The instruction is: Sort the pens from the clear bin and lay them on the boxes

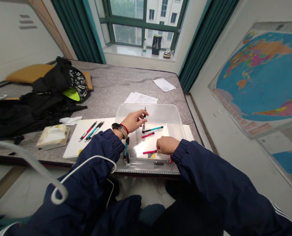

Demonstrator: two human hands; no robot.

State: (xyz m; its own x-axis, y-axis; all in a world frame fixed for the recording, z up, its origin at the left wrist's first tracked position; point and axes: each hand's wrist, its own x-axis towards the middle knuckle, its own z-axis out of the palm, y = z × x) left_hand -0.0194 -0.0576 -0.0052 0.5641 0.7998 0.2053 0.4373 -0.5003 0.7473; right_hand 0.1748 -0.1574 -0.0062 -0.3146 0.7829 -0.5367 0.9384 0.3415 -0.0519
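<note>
My left hand (134, 120) pinches a dark pen (144, 118) and holds it upright over the clear plastic bin (172, 115). My right hand (167, 145) is closed low in the bin, its fingers on a pink pen (149, 152). Inside the bin lie a teal pen (154, 129) and another pink pen (148, 135). Several pens (91, 131) lie on the white sheet (73, 144) left of the bin. More pens (126, 150) sit by the bin's near left edge, under my left wrist.
A tissue pack (53, 136) lies left of the sheet. Black bags and clothing (45, 101) cover the table's left side. Papers (141, 98) lie behind the bin, another sheet (164, 84) farther back. A world map (264, 75) hangs on the right wall. A white cable (57, 193) crosses my left arm.
</note>
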